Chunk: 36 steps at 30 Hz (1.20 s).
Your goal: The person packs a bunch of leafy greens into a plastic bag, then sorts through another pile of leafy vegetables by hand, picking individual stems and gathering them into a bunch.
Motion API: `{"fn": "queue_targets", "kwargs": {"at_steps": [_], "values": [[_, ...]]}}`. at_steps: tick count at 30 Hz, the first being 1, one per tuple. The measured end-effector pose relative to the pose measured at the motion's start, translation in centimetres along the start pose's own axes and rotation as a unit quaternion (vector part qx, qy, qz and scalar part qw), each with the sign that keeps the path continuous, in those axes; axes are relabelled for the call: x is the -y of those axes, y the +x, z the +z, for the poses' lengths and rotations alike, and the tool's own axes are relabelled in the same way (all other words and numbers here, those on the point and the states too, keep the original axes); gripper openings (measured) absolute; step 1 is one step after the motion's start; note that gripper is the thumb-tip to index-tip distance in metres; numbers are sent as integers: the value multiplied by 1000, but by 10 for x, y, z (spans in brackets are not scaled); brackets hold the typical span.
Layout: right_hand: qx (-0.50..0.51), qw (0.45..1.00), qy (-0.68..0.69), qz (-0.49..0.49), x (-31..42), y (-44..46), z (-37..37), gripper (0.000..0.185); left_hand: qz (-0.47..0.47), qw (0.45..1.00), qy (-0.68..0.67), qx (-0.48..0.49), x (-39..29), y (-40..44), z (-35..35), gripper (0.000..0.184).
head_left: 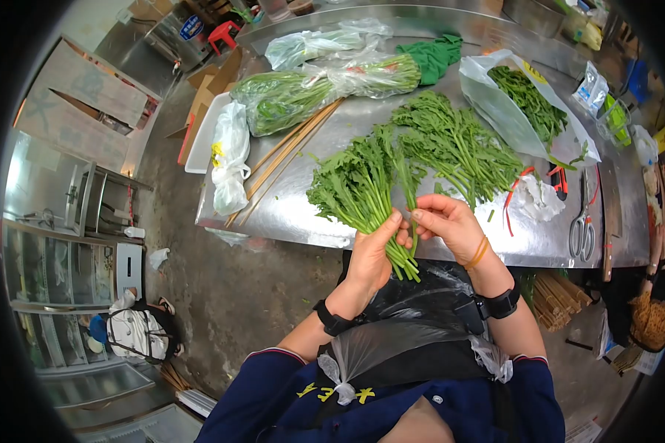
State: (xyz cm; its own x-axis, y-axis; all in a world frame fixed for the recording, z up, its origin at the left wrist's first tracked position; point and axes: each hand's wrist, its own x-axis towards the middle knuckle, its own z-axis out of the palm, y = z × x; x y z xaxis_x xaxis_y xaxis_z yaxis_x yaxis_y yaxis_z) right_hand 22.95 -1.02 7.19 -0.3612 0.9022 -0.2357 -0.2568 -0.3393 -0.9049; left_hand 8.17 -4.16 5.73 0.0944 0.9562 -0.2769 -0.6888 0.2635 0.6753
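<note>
A bunch of leafy greens point(358, 181) is held by its stems in my left hand point(372, 258), over the front edge of the steel table. My right hand point(454, 229) pinches a single leafy stem point(406, 177) against the right side of that bunch. Beyond my hands, a loose pile of the same greens point(458, 140) lies on the table. An open plastic bag point(495, 111) with more greens inside rests to the right of the pile. An orange band circles my right wrist.
On the steel table point(303, 214) lie wooden sticks point(288, 155), bagged vegetables point(295, 96), a small tied bag point(230, 162) and a green cloth point(432, 57). Scissors point(582, 229), a knife point(609, 229), crumpled white paper point(537, 198) and red ties point(510, 203) lie at the right.
</note>
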Motion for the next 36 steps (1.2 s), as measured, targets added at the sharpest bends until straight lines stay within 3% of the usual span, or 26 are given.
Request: {"fn": "queue_targets", "kwargs": {"at_steps": [6,8,13,18,25,27,30,36], "values": [[10,997,-30,-72,0,0,8,16,-6,999,-32,-31,-1,2,-1,14],[23,997,-43,-54,-2,2,9,15,-32,999,-30,29,2,3,-5,17],[3,996,-81,-36,2,2,15,11,-23,999,1,42,4,1,-6,20],[5,965,-252,-65,0,0,15,16,-29,999,6,35,3,2,-6,18],[-48,954,-288,-75,6,-8,16,14,-26,1000,-6,12,1,2,-4,15],[-32,906,-417,-58,10,-15,12,13,-19,1000,-2,9,2,3,-5,14],[-12,932,-358,-52,4,-17,9,14,-6,1000,3,12,2,5,-8,13],[-19,918,-391,-65,4,-15,13,15,25,999,40,2,4,5,-8,11]]}}
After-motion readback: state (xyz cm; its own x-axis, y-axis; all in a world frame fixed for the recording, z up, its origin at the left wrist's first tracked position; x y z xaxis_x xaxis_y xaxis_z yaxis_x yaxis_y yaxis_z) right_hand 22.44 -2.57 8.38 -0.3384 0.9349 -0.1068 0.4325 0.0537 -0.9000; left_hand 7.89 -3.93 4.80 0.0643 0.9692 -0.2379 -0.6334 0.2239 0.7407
